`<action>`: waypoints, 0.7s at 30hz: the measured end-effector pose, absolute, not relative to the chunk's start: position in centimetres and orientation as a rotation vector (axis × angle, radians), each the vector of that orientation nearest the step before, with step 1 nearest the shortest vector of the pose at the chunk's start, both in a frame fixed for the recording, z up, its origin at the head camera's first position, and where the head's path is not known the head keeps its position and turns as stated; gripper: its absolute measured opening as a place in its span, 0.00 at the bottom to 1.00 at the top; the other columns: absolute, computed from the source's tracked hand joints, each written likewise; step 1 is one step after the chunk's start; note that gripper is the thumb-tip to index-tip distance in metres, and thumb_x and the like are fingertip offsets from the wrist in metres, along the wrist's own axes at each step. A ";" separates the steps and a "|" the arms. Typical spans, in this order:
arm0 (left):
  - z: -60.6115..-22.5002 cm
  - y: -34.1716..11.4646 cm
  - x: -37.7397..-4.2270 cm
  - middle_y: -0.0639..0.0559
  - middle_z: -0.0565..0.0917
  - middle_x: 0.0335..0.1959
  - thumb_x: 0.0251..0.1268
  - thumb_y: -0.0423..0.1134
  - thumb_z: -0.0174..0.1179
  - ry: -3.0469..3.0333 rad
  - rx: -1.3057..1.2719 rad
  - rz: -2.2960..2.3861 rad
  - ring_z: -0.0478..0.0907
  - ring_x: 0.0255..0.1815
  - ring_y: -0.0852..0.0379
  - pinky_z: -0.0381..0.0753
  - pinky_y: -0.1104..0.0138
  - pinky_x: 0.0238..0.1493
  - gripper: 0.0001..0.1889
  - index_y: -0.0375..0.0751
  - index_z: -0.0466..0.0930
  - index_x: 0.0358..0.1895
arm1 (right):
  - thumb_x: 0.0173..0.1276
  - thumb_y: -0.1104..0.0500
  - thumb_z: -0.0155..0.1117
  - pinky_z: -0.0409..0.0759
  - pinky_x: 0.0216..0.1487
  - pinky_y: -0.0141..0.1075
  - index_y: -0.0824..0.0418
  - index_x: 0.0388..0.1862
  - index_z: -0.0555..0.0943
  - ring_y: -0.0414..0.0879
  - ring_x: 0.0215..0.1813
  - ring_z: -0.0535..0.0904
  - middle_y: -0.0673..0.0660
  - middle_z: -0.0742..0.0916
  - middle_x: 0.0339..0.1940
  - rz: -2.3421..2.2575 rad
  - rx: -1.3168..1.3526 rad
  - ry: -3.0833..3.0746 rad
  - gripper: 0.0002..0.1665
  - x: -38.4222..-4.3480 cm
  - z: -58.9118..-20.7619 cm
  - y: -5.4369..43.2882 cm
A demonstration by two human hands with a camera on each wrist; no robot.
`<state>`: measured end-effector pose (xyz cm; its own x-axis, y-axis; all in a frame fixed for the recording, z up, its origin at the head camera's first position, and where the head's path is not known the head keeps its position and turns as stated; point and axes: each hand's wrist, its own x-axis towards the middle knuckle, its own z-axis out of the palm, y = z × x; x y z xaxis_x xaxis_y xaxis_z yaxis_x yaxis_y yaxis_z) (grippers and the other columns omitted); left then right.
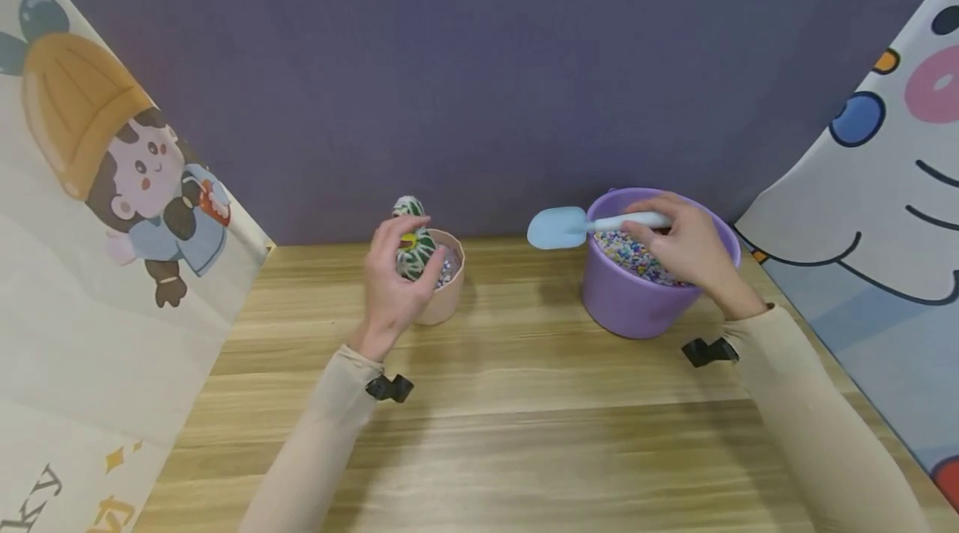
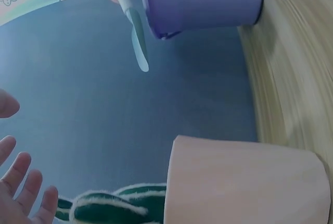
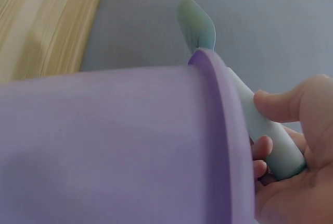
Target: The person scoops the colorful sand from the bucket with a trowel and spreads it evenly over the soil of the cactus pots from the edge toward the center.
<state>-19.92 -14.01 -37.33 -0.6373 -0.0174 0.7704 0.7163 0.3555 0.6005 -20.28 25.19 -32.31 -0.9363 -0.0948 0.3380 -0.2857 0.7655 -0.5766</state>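
Note:
A pale blue toy shovel point(image 1: 558, 228) is gripped by its handle in my right hand point(image 1: 685, 240), above a purple bucket point(image 1: 637, 312). The blade points left past the bucket's rim and looks bare. Many small coloured beads point(image 1: 637, 256) fill the bucket. On the left, a green cactus with white stripes point(image 1: 414, 256) stands in a pale pink pot point(image 1: 442, 304) that has small pebble-like bits inside. My left hand point(image 1: 395, 271) hovers by the top of the cactus, its fingers spread and apart from it in the left wrist view.
The wooden table point(image 1: 509, 408) runs up to a dark grey-purple back panel point(image 1: 479, 83). Printed cloth panels with cartoon figures flank it, one on the left point(image 1: 90, 333) and one on the right point(image 1: 862, 208), close beside the bucket.

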 end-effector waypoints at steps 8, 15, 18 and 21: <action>-37.4 -13.0 -19.7 0.41 0.86 0.57 0.62 0.38 0.73 -2.029 -0.648 -1.351 0.83 0.54 0.43 0.84 0.44 0.53 0.22 0.33 0.84 0.59 | 0.77 0.48 0.69 0.69 0.36 0.33 0.59 0.57 0.89 0.46 0.37 0.73 0.60 0.86 0.49 0.945 0.221 -2.662 0.20 -20.0 -32.6 26.5; -37.8 -11.6 -19.7 0.42 0.86 0.56 0.63 0.39 0.72 -2.141 -0.678 -1.328 0.82 0.55 0.45 0.81 0.52 0.62 0.22 0.38 0.84 0.60 | 0.77 0.48 0.70 0.68 0.37 0.32 0.60 0.57 0.89 0.41 0.38 0.73 0.62 0.87 0.50 0.929 0.196 -2.641 0.20 -19.8 -32.7 27.7; -38.3 -11.1 -19.8 0.43 0.85 0.57 0.64 0.39 0.72 -2.190 -0.694 -1.324 0.81 0.55 0.46 0.82 0.47 0.62 0.23 0.38 0.83 0.61 | 0.76 0.49 0.70 0.69 0.37 0.30 0.61 0.57 0.89 0.37 0.38 0.73 0.63 0.87 0.50 0.937 0.192 -2.637 0.20 -19.7 -32.6 28.2; -38.7 -10.5 -20.0 0.43 0.84 0.57 0.64 0.40 0.73 -2.259 -0.691 -1.315 0.80 0.56 0.46 0.83 0.45 0.62 0.25 0.38 0.81 0.63 | 0.77 0.49 0.70 0.69 0.38 0.27 0.61 0.57 0.89 0.31 0.40 0.73 0.64 0.87 0.53 0.944 0.174 -2.643 0.20 -19.7 -32.7 28.8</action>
<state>-19.99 -10.53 -38.75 -0.7811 0.2003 0.5914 0.6132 0.4249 0.6660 -19.65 28.81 -32.72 -0.9386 -0.0042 0.3451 -0.2218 0.7734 -0.5939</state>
